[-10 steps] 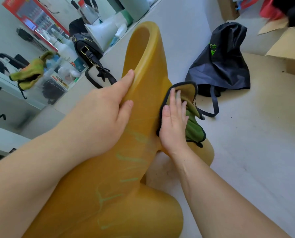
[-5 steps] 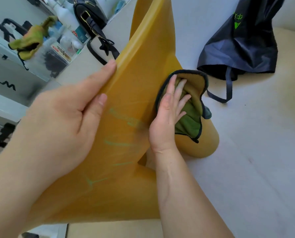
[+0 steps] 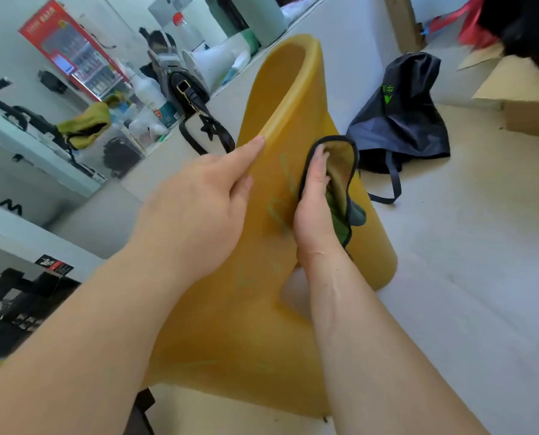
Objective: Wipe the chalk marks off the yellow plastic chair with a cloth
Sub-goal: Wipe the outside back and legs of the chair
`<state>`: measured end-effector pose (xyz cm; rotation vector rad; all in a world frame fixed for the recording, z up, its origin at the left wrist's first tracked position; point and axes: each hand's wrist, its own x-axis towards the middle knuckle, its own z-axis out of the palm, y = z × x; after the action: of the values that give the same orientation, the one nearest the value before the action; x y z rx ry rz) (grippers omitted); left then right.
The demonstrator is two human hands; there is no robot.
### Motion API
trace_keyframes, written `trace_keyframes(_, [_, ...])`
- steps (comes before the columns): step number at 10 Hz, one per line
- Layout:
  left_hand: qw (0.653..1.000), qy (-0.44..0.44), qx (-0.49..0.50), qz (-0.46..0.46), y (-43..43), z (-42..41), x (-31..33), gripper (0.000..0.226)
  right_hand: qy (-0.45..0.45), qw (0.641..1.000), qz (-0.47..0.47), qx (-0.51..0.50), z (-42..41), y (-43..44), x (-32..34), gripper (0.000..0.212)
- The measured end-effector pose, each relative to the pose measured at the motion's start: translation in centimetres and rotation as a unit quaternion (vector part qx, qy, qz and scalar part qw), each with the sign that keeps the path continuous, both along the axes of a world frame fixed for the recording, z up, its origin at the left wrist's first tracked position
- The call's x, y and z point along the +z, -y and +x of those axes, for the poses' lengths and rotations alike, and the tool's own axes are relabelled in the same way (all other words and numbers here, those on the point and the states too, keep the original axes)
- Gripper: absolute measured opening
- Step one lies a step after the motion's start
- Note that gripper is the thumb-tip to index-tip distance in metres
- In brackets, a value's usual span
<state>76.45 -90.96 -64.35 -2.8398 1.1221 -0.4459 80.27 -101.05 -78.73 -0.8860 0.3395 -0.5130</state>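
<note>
Wiping is partly done. The yellow plastic chair [image 3: 296, 98] lies tipped on the floor [image 3: 465, 277], roughly mid-floor, with its curved rim pointing toward the far wall. Pale green chalk marks [image 3: 276, 211] show on the surface just beside the cloth [image 3: 340, 171]. Fainter strokes appear lower down, toward the near end of the chair. The band under and above the cloth looks cleaner, but glare makes this uncertain. Judged from this, several marks are left to clear.

The right hand [image 3: 312, 215] presses the dark-edged green cloth against the chair, fingers tucked into its fold and gripping it. The left hand [image 3: 199, 208] grips the chair's rim, index finger laid along the edge and the others curled behind, steadying it.

Legible writing is scarce:
- The black bag [image 3: 396, 127], on the floor near the far wall, carries green print; the characters cannot be read.
- The red box [image 3: 70, 48] at the far left has a printed header, too blurred to read.
- Large dark letters at the left edge appear inverted, possibly "WT".
</note>
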Motion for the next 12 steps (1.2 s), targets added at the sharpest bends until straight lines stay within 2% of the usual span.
trace_keyframes(2, [0.997,-0.047,-0.038,-0.038,-7.8,-3.1,-0.6,0.054,0.036,0.999,-0.029,0.015,-4.3,-2.9,0.4,0.064])
trace_keyframes(3, [0.998,-0.022,-0.050,-0.030,-9.0,-3.3,-0.9,0.053,-0.014,0.996,-0.087,0.027,-6.1,-3.1,1.4,0.064])
trace_keyframes(4, [0.998,-0.006,-0.042,-0.047,-8.9,-3.2,-1.0,0.049,-0.007,0.985,-0.170,-0.002,-6.4,-3.4,0.8,0.063])
trace_keyframes(5, [0.997,0.040,-0.015,-0.059,-8.3,-3.6,-2.0,0.051,0.022,0.975,-0.220,0.037,-6.6,-3.2,-0.4,0.067])
trace_keyframes(6, [0.998,0.031,0.009,-0.057,-7.7,-4.2,-2.2,0.049,0.024,0.974,-0.225,0.009,-5.6,-4.2,0.5,0.074])
trace_keyframes(7, [0.998,-0.012,0.029,-0.059,-7.3,-4.9,-1.3,0.048,0.010,0.974,-0.226,-0.012,-4.1,-3.7,1.9,0.070])
trace_keyframes(8, [0.999,-0.007,0.014,-0.037,-5.4,-4.3,-0.4,0.047,0.005,0.962,-0.270,-0.042,-3.6,-2.7,1.2,0.064])
trace_keyframes(9, [0.999,0.019,-0.006,-0.049,-2.9,-2.8,0.0,0.040,0.050,0.968,-0.240,-0.049,-3.3,-2.5,1.5,0.070])
trace_keyframes(10, [0.994,0.010,-0.011,-0.105,-2.3,-1.7,-0.2,0.035,0.085,0.978,-0.181,-0.056,-3.1,-3.1,2.2,0.071])
trace_keyframes(11, [0.994,-0.004,-0.011,-0.109,-2.7,-1.5,-0.6,0.040,0.056,0.984,-0.152,-0.072,-2.0,-3.8,0.1,0.057])
trace_keyframes(12, [0.993,-0.034,-0.002,-0.114,-2.7,-1.4,-0.4,0.042,-0.033,0.999,-0.027,-0.024,-0.9,-4.6,-3.8,0.056])
